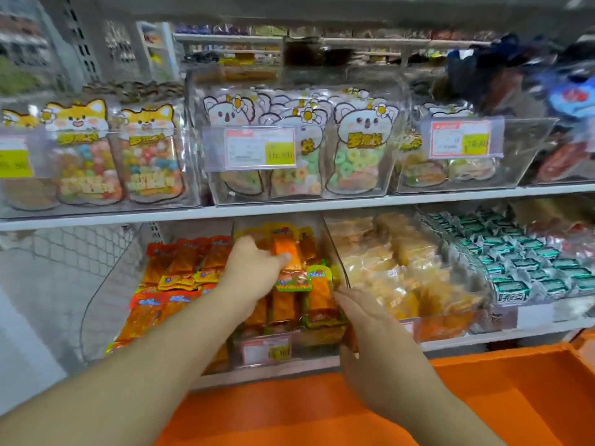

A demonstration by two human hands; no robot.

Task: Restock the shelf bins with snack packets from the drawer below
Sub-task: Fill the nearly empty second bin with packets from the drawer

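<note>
the left hand (pixel 254 268) reaches into the clear bin (pixel 335 252) and pinches an orange packet (pixel 286 252), its long axis running away from the hands, top end toward the shelf back. the right hand (pixel 363 320), fingers straight, presses the bin's front corner, just beside the lower packets (pixel 318 304).

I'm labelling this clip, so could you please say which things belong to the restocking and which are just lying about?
Job: left hand, right hand, orange snack packets, clear bin, orange drawer.
Lying about: gummy bags, green-wrapped sweets, price tags.
</note>
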